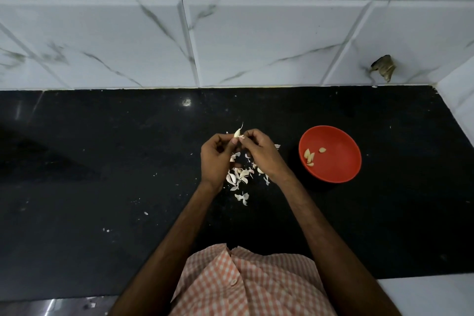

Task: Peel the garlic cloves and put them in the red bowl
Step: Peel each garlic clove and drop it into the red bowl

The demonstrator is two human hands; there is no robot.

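With about four peeled cloves (310,156) already in the red bowl (341,161), you pinch one garlic clove (237,133) between your left hand (216,159) and right hand (259,151) above the skins (239,177), and more cloves likely remain there.

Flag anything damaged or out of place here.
A dark, ragged hole breaks the white marble-look wall tile near the right corner. Papery garlic skins litter the black stone counter, normal for peeling.
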